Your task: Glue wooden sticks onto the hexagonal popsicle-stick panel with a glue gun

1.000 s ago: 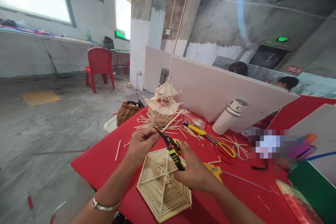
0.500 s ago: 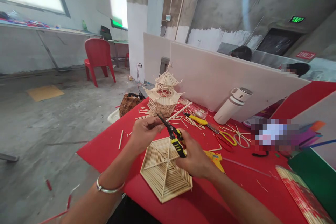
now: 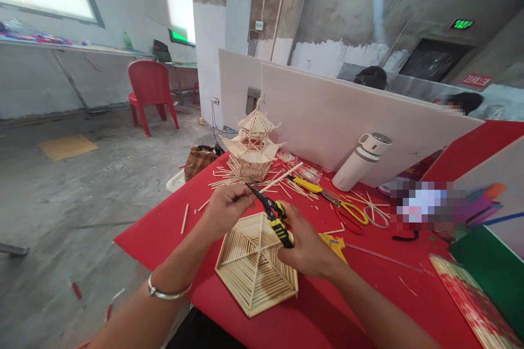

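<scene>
My right hand (image 3: 305, 245) is wrapped round black-and-yellow snips (image 3: 270, 210), whose blades point up and left. My left hand (image 3: 227, 210) is closed in a pinch at the blade tips, on what appears to be the near end of a thin wooden stick (image 3: 282, 177). The stick slants up to the right past the blades; its pinched end is hidden by my fingers. Under both hands a six-sided panel (image 3: 249, 281) of wooden sticks lies flat on the red table (image 3: 327, 311). Beyond them stands a tiered stick pagoda (image 3: 254, 147).
Loose sticks surround the pagoda. Right of it lie a yellow utility knife (image 3: 307, 184), yellow-handled scissors (image 3: 354, 212) and a yellow glue gun (image 3: 335, 245). A white flask (image 3: 362, 162) leans near a white board (image 3: 311, 114). Two people's heads show behind the board.
The view has shifted slightly, moving the table and panel a little left in the picture. Both hands keep their grips, with the snips still at the stick by my left fingers.
</scene>
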Demonstrator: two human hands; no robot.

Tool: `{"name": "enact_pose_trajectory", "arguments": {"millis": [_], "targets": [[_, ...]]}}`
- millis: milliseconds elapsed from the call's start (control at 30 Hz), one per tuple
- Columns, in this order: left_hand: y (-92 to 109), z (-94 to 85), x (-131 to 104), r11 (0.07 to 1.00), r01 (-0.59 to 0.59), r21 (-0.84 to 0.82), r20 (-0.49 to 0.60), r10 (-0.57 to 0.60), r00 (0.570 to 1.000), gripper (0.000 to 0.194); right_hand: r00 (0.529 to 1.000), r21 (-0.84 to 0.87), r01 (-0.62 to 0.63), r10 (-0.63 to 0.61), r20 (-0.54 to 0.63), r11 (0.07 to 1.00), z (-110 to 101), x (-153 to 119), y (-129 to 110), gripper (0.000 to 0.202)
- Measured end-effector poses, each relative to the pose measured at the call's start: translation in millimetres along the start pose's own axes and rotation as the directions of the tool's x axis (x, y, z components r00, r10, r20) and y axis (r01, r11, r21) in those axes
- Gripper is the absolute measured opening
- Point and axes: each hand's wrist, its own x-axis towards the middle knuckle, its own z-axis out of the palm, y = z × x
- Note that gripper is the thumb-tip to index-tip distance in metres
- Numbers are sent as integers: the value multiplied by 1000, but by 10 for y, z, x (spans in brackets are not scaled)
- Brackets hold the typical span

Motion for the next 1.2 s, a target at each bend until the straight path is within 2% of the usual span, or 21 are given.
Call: {"name": "enact_pose_trajectory", "arguments": {"millis": [167, 300, 433, 533, 700, 933, 1100, 1133, 1167, 1200], "targets": [[3, 69, 15, 999, 4, 34, -17, -4, 1000, 21, 998, 18, -64, 63, 30, 998, -30, -2, 4, 56], [-10, 96, 61, 999, -9, 45, -37, 11, 999, 22, 997, 51, -75, 74, 20, 996, -44, 0, 19, 67], [-79, 52, 101, 997, 22, 69, -46, -19, 999, 25, 987, 256, -138, 111, 119, 957, -58, -33, 22, 64], [-132, 7, 112, 993, -2, 116, -15, 4, 1000, 28, 971, 408, -206, 133, 199, 889, -50, -59, 43, 58], [-194, -28, 95, 988, -71, 138, 39, 66, 997, 26, 936, 546, -323, 176, 305, 773, -7, -94, 134, 50], [-281, -45, 97, 991, -133, 18, 69, 132, 989, 24, 875, 740, -475, 169, 453, 476, 75, -127, 230, 69], [-329, -56, 120, 988, -107, -111, 97, 118, 988, 28, 825, 806, -553, 5, 565, 209, 100, -146, 225, 63], [-339, -59, 119, 987, -91, -130, 95, 103, 990, 29, 824, 808, -555, -7, 567, 196, 91, -149, 212, 62], [-351, -60, 120, 989, -69, -133, 92, 82, 992, 29, 833, 809, -542, 13, 554, 228, 77, -149, 195, 62], [-368, -58, 127, 992, -39, -124, 89, 50, 995, 29, 852, 800, -511, 62, 520, 315, 58, -145, 177, 61]]}}
